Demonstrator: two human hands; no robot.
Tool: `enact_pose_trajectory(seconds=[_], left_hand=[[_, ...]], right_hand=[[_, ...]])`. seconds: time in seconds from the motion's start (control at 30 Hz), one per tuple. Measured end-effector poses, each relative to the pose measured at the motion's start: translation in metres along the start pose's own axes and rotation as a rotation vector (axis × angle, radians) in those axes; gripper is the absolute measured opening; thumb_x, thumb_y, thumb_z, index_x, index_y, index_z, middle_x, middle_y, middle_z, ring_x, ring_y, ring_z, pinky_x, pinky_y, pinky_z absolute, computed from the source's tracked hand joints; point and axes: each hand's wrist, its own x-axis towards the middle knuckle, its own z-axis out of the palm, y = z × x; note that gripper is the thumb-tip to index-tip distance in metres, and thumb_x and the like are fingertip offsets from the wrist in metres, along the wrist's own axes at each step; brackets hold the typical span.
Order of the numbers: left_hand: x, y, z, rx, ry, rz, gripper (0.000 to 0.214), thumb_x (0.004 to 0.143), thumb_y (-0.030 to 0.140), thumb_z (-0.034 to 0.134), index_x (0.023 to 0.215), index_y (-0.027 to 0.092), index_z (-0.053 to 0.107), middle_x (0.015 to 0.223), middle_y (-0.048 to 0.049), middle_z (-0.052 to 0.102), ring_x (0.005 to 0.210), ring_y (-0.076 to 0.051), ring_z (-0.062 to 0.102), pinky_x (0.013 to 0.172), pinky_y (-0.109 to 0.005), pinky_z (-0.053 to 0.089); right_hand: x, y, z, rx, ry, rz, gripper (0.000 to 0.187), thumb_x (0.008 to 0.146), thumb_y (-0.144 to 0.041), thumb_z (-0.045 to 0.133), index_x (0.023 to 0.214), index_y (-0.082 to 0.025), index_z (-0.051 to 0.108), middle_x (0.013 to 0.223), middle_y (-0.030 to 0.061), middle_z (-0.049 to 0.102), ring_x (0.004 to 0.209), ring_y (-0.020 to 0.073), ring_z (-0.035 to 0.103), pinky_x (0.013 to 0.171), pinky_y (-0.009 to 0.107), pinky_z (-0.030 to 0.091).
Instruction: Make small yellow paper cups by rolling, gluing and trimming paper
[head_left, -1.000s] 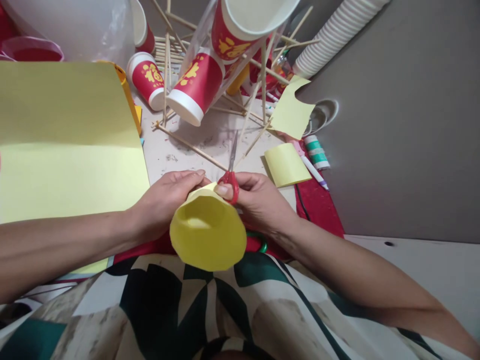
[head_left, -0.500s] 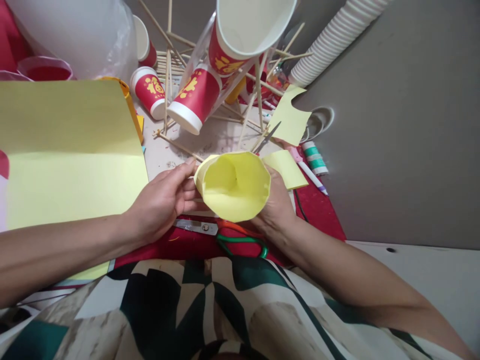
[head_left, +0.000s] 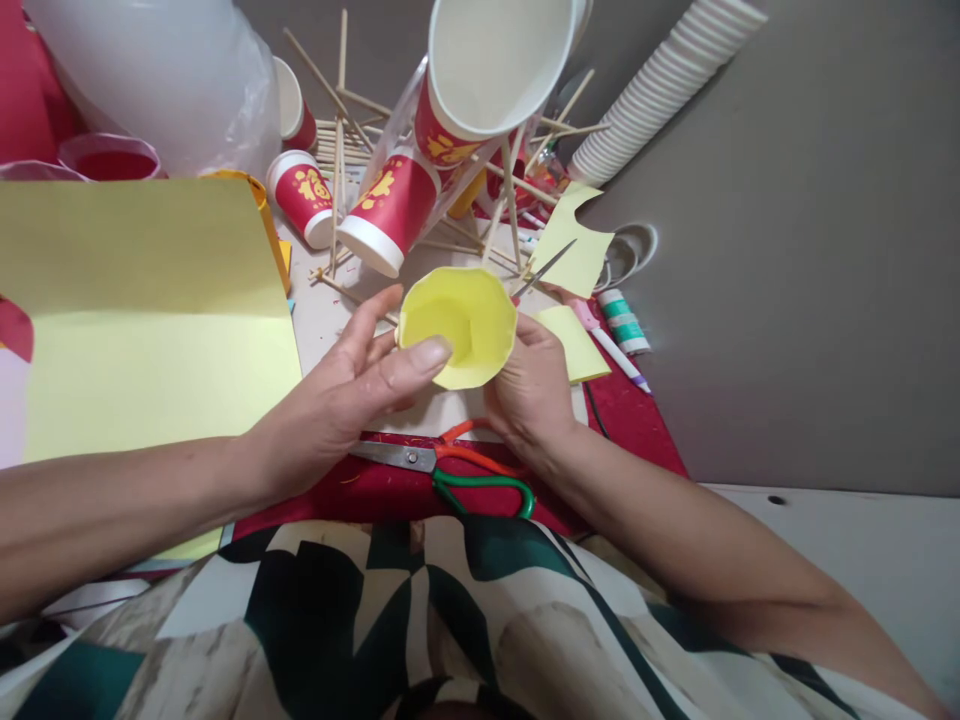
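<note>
A yellow paper cup [head_left: 461,320], its rim bent into flat facets, is held mouth-up between both hands above the table. My left hand [head_left: 345,390] pinches its near rim with the thumb, and the index finger stretches along the left side. My right hand [head_left: 529,385] wraps the cup's right side from below. A thin scissor blade [head_left: 544,270] pokes out up and to the right from behind the cup; its handle is hidden in my right hand.
Larger scissors with orange and green handles [head_left: 465,470] lie on red cloth below my hands. A big yellow sheet [head_left: 150,300] covers the left. Behind stand red paper cups [head_left: 390,205] on a wooden stick frame [head_left: 510,190], a white cup stack [head_left: 660,80] and yellow paper scraps [head_left: 574,340].
The cup has risen away from my lap and turned mouth-up. The scissor blade swung from pointing straight back to pointing right. The larger scissors, hidden before, now show.
</note>
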Motion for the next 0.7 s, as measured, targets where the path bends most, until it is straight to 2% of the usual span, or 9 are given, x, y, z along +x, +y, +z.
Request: enact_pose_trajectory(seconds=[0.17,0.27,0.33,0.4,0.5,0.6,0.7], left_hand=[[0.006,-0.003,-0.001,-0.025,-0.081,0.054,0.052,0.088,0.030,0.072,0.137,0.024,0.057,0.137,-0.0075,0.066,0.126,-0.026,0.062,0.103,-0.033,0.050],[0.012,-0.002,-0.005,0.006,-0.057,0.041,0.043,0.085,0.022,0.069,0.127,0.020,0.064,0.127,-0.0082,0.071,0.112,-0.024,0.067,0.092,-0.031,0.053],[0.015,0.001,-0.008,0.029,-0.027,0.019,0.044,0.083,0.023,0.069,0.126,0.019,0.063,0.123,-0.0085,0.072,0.106,-0.023,0.068,0.087,-0.031,0.054],[0.018,0.006,-0.013,0.111,-0.020,0.005,0.044,0.082,0.027,0.071,0.124,0.018,0.064,0.118,-0.0083,0.073,0.099,-0.022,0.069,0.081,-0.029,0.054],[0.022,0.014,-0.021,0.392,-0.040,-0.003,0.042,0.083,0.041,0.072,0.117,0.017,0.068,0.107,-0.0072,0.074,0.089,-0.021,0.068,0.074,-0.027,0.050],[0.026,0.021,-0.028,0.705,-0.065,0.035,0.051,0.086,0.060,0.065,0.113,0.018,0.071,0.106,-0.0067,0.075,0.091,-0.024,0.069,0.078,-0.030,0.051],[0.029,0.027,-0.035,0.969,-0.067,0.115,0.059,0.088,0.071,0.055,0.114,0.020,0.072,0.114,-0.0073,0.074,0.100,-0.028,0.069,0.087,-0.037,0.054]], right_hand=[[-0.007,-0.004,0.000,0.018,-0.078,0.005,0.031,0.067,-0.048,0.086,0.074,-0.021,0.071,0.070,-0.0035,0.066,0.061,0.0093,0.057,0.051,0.021,0.051],[-0.007,-0.005,-0.006,-0.014,-0.135,-0.019,0.031,0.068,-0.047,0.088,0.073,-0.021,0.072,0.066,-0.0040,0.065,0.057,0.0078,0.055,0.050,0.020,0.051],[-0.006,-0.006,-0.014,-0.057,-0.128,-0.060,0.030,0.072,-0.047,0.087,0.072,-0.021,0.072,0.064,-0.0039,0.065,0.053,0.0070,0.053,0.051,0.020,0.051],[-0.005,-0.008,-0.023,-0.104,-0.094,-0.114,0.028,0.075,-0.047,0.084,0.073,-0.022,0.072,0.065,-0.0032,0.066,0.053,0.0076,0.054,0.052,0.021,0.050],[-0.004,-0.013,-0.037,-0.170,-0.038,-0.192,0.024,0.078,-0.047,0.082,0.075,-0.025,0.073,0.069,-0.0020,0.067,0.060,0.0107,0.058,0.053,0.023,0.051],[-0.006,-0.019,-0.048,-0.253,-0.018,-0.236,0.022,0.079,-0.045,0.082,0.075,-0.025,0.075,0.072,-0.0006,0.068,0.065,0.0128,0.060,0.056,0.026,0.052],[-0.012,-0.022,-0.055,-0.342,-0.067,-0.222,0.021,0.078,-0.043,0.083,0.075,-0.024,0.077,0.074,-0.0001,0.070,0.065,0.0128,0.060,0.062,0.028,0.052]])
